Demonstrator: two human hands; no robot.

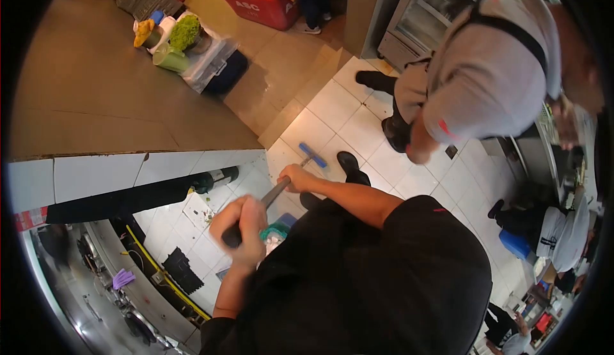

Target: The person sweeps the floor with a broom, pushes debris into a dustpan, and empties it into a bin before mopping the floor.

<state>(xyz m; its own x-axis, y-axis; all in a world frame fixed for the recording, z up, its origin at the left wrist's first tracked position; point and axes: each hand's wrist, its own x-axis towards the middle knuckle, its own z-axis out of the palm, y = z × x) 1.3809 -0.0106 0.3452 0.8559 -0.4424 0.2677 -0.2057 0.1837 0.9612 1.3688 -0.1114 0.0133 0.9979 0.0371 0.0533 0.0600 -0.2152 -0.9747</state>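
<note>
Working one long-handled floor tool (275, 193) with two hands, one red tub (258, 0) across from the table (96, 99)! One blue bar head on the tiles by the table's corner, dark grey handle slanting back. Left hand (240, 227), blurred, wraps the top end; right hand (297, 178) clasps lower, forearm stretched out, both hands' fingers closed around the handle.
</note>
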